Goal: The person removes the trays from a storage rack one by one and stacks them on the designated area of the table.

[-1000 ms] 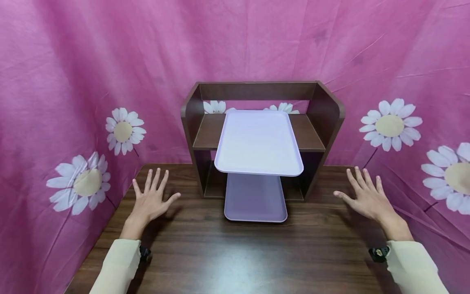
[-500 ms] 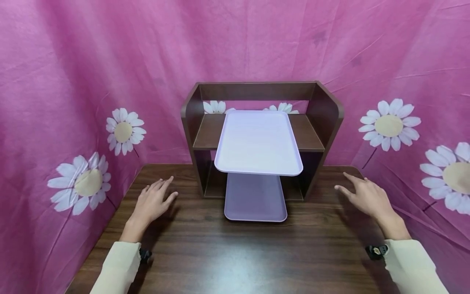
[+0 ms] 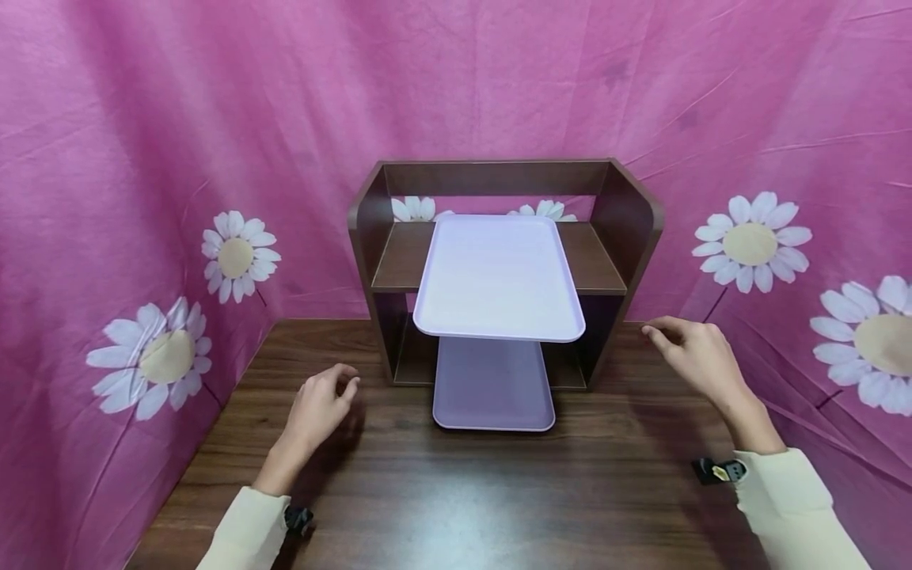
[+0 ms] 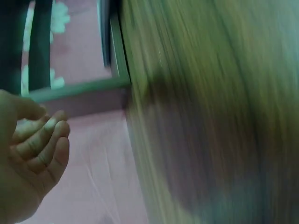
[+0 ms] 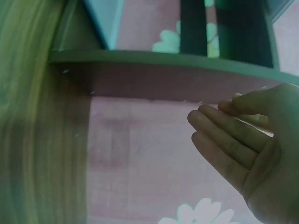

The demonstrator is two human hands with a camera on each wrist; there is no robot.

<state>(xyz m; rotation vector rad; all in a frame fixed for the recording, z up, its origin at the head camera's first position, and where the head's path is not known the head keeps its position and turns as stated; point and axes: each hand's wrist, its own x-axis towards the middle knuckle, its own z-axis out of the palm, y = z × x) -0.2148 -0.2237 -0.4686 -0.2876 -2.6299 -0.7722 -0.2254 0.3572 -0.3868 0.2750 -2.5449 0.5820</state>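
Note:
My left hand hovers over the table to the left of a dark brown two-tier shelf, its fingers loosely bent and holding nothing. On the other side, my right hand is raised close to the shelf's right panel, thumb and index finger near each other with nothing between them. A pale lilac tray lies on the upper tier and juts out over the front. Below it, a second lilac tray sticks out of the lower tier; its rear part is hidden. Both wrist views show bare, loosely curved fingers beside the shelf's side.
The wood-grain table carries the shelf near its back edge. A pink curtain printed with white daisies hangs behind and along both sides. Black wrist devices sit at both cream sleeves.
Both hands have gone from spread, straight fingers to loosely bent ones. The left hand has moved right and nearer the body; the right has lifted and shifted slightly left. The trays stay put.

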